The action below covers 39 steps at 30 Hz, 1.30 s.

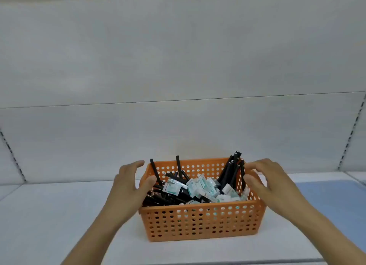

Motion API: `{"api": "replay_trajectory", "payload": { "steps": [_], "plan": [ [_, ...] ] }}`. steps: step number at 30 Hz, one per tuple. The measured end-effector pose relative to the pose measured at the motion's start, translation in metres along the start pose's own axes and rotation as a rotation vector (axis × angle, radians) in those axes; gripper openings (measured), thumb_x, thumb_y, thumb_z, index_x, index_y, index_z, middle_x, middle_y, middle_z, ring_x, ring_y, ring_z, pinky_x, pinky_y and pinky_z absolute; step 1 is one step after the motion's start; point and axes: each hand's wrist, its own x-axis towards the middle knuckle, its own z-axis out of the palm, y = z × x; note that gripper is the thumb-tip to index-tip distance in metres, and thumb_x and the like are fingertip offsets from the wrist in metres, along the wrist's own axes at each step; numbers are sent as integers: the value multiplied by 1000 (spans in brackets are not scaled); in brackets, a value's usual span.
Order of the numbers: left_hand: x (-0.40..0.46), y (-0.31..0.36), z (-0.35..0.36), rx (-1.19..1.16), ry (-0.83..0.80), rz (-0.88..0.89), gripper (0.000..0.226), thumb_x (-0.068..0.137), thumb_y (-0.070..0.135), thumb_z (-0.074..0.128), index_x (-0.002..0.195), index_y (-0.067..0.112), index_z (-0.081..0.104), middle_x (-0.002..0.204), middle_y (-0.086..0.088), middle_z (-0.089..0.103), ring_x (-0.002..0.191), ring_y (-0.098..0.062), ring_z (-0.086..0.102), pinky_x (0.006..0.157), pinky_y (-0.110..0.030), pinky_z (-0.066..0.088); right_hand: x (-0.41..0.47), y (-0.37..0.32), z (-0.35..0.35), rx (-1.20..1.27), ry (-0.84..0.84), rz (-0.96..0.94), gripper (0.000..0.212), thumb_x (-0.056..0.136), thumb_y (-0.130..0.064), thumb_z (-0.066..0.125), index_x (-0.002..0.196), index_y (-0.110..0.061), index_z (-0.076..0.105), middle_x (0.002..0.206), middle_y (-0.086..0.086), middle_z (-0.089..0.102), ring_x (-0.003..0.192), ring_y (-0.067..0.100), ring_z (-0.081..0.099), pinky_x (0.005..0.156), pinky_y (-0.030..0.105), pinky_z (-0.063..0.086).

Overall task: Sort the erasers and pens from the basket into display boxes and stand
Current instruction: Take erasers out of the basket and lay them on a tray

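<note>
An orange perforated basket stands on the white shelf. Black pens lean in its right rear corner and lie along its left side. Small white-and-teal wrapped erasers are heaped in the middle. My left hand is at the basket's left end, thumb touching the rim, fingers spread and just off the wall. My right hand is at the right end, thumb over the rim and fingertips at the rear corner by the pens. Neither hand holds anything. No display boxes or stand are in view.
The white shelf board runs left and right of the basket, with a pale blue panel at the right. A white back wall rises behind, with slotted uprights at both sides.
</note>
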Motion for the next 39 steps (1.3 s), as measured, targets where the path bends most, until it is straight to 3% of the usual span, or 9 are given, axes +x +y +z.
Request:
{"api": "replay_trajectory", "payload": {
  "steps": [3, 6, 11, 17, 23, 28, 32, 35, 39],
  "plan": [
    [18, -1, 4, -146, -187, -384, 62, 94, 51, 53, 145, 20, 36, 148, -6, 43, 130, -26, 47, 102, -43, 40, 11, -4, 4, -198, -134, 179, 36, 94, -40, 52, 126, -23, 52, 125, 1, 54, 116, 20, 49, 83, 34, 42],
    [24, 1, 7, -291, -271, -544, 40, 97, 42, 48, 115, 9, 62, 103, -13, 72, 97, -28, 68, 88, -43, 55, 20, -10, 6, 92, -274, 432, 25, 95, -28, 50, 105, -6, 58, 107, 19, 66, 86, 26, 62, 71, 33, 45],
    [19, 2, 17, -204, -179, -413, 18, 101, 22, 42, 108, 16, 58, 95, -6, 67, 85, -20, 64, 62, -29, 46, 21, -2, 13, 221, -207, 508, 18, 96, -13, 42, 95, -5, 59, 84, 14, 65, 73, 26, 60, 68, 35, 47],
    [14, 5, 17, -220, -117, -337, 18, 100, 17, 41, 104, 19, 59, 92, -2, 66, 81, -17, 64, 58, -26, 45, 19, -23, 16, -188, 100, 25, 44, 95, -32, 51, 136, -18, 43, 134, 2, 51, 125, 22, 41, 86, 36, 41],
    [17, 5, 17, -106, -144, -294, 19, 102, 25, 41, 112, 19, 56, 101, -3, 67, 85, -16, 65, 59, -24, 44, 40, -71, 41, -181, -749, -119, 86, 81, -60, 65, 150, -25, 27, 154, -6, 33, 139, 18, 35, 112, 37, 34],
    [20, 0, 9, 69, -106, -154, 41, 99, 32, 49, 139, 24, 41, 136, 4, 51, 115, -16, 54, 86, -31, 46, 59, -69, 53, -318, -718, -247, 47, 89, -40, 62, 133, -36, 50, 128, -7, 61, 106, 14, 58, 90, 35, 49],
    [22, 19, 6, 208, 145, 232, 11, 94, 29, 57, 104, 32, 60, 110, 14, 59, 103, -3, 55, 80, -19, 42, 60, -61, 62, -435, -588, -276, 37, 91, -31, 54, 128, -30, 49, 121, -4, 63, 100, 16, 58, 76, 36, 53],
    [23, 38, 11, 242, -231, 379, 11, 92, 26, 62, 96, 30, 71, 99, 17, 67, 88, 3, 59, 81, -18, 48, 64, -59, 64, -301, -569, -242, 33, 91, -24, 57, 123, -29, 54, 120, -3, 63, 95, 14, 57, 75, 33, 52],
    [38, 40, 35, 610, -553, 466, 42, 89, 12, 61, 128, 29, 61, 134, 8, 55, 121, -12, 51, 99, -34, 47, 64, -53, 57, -72, -467, -174, 41, 91, -15, 59, 129, -30, 54, 135, -5, 55, 107, 13, 58, 81, 23, 51]
  ]
}}
